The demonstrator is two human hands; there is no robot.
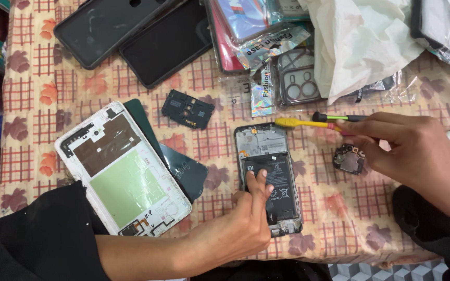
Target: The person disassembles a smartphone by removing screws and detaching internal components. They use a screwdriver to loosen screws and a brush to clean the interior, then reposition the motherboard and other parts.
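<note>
The opened phone lies back-up on the worktop, pinned by the left hand, its fingers spread flat on the battery. The right hand pinches a yellow tool, perhaps a screwdriver, above a loose board. The phone looks light, stiff and fragile inside; its edges seem safest to hold. A white frame and packaged cases crowd nearby.

Checked tablecloth carries opened phone, white frame.
</note>
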